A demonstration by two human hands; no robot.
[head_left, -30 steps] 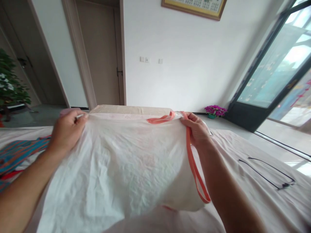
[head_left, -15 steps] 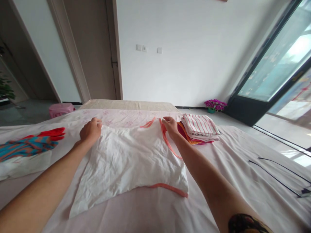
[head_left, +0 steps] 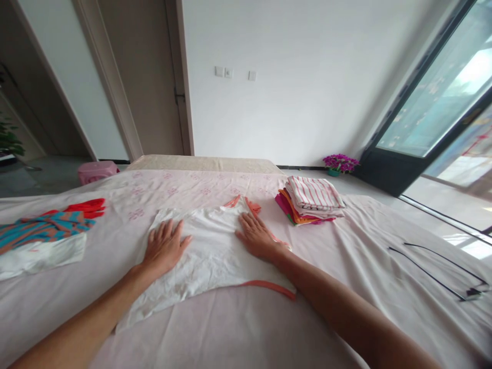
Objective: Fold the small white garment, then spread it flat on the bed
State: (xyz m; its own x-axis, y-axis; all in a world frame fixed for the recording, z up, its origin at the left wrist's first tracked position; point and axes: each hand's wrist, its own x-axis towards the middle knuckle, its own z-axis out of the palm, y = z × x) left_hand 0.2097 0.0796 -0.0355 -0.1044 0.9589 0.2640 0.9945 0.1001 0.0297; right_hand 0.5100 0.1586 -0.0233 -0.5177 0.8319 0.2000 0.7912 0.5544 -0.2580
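A white garment with orange trim (head_left: 213, 253) lies spread flat on the pale pink sheet of the bed (head_left: 238, 328). My left hand (head_left: 164, 247) rests palm down on its left part, fingers spread. My right hand (head_left: 257, 237) lies flat on its right part, fingers stretched toward the orange neckline. Neither hand holds anything.
A stack of folded clothes (head_left: 310, 200), striped piece on top, sits right of the garment. A teal, orange and red cloth (head_left: 49, 225) and a white piece (head_left: 38, 255) lie at left. A black cable (head_left: 438, 266) runs at right. A pink stool (head_left: 97, 170) and potted purple flowers (head_left: 340, 164) stand on the floor.
The garment was held up by its top corners, then laid on the bed. Both hands let go and now press flat on it, drawn back from the top edge.
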